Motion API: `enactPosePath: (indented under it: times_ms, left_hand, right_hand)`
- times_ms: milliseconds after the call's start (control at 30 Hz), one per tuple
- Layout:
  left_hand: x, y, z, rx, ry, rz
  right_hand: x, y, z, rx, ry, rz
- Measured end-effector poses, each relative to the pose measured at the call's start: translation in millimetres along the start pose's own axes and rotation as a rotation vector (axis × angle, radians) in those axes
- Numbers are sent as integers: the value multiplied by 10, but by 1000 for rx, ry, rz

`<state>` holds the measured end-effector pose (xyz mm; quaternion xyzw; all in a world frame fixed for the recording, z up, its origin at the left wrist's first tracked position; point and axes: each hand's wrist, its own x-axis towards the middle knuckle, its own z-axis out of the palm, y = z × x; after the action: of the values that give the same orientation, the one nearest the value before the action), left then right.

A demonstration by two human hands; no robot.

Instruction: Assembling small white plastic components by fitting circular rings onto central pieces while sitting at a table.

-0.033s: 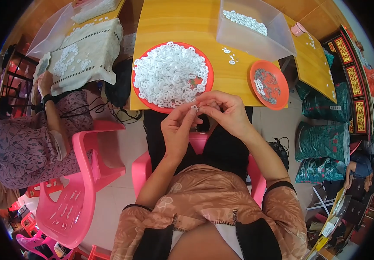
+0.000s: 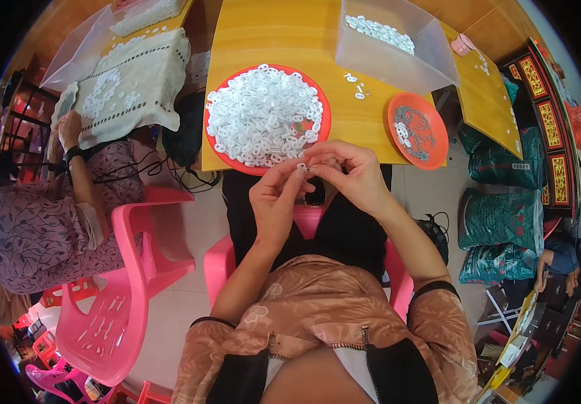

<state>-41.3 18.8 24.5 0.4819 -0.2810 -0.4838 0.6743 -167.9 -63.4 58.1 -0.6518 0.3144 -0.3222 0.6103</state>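
Note:
Just off the table's near edge, my left hand [image 2: 276, 202] pinches a small white plastic piece [image 2: 302, 166] with a hole in it between thumb and forefinger. My right hand [image 2: 352, 174] meets it from the right, thumb and fingertips pressed together close to the piece. Whatever sits in those right fingertips is too small to make out. Beyond both hands, a red round tray [image 2: 326, 114] is heaped with white oval pieces [image 2: 260, 111] that have holes. To the right, an orange-red plate [image 2: 434, 121] holds thin grey metal bits [image 2: 420, 116] and several white pieces.
A clear plastic bin [image 2: 398, 64] with white pieces stands on the yellow table [image 2: 263, 34]; a few loose pieces lie by it. At left another person [image 2: 41, 215] works at a cloth [image 2: 142, 94], near a pink chair [image 2: 105, 330]. Green sacks [image 2: 499, 219] are stacked at right.

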Motion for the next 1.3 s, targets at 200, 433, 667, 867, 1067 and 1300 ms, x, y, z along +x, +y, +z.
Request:
enactPosePath:
  times_ms: [200, 433, 667, 867, 1067, 1300]
  left_hand:
    - [-18, -9, 26, 48, -28, 32]
    - [-32, -61, 55, 38, -6, 27]
    - [23, -139, -2, 53, -27, 20]
    - [100, -176, -60, 21, -20, -89]
    - [207, -254, -203, -56, 87, -145]
    - [234, -279, -257, -100, 122, -181]
  right_hand:
    - [-68, 38, -22, -96, 30, -42]
    - [-83, 131, 38, -78, 113, -91]
    - [-48, 220, 4, -45, 79, -6]
    - [45, 217, -65, -103, -14, 33]
    - [568, 264, -279, -511, 32, 10]
    - [935, 600, -195, -996, 36, -210]
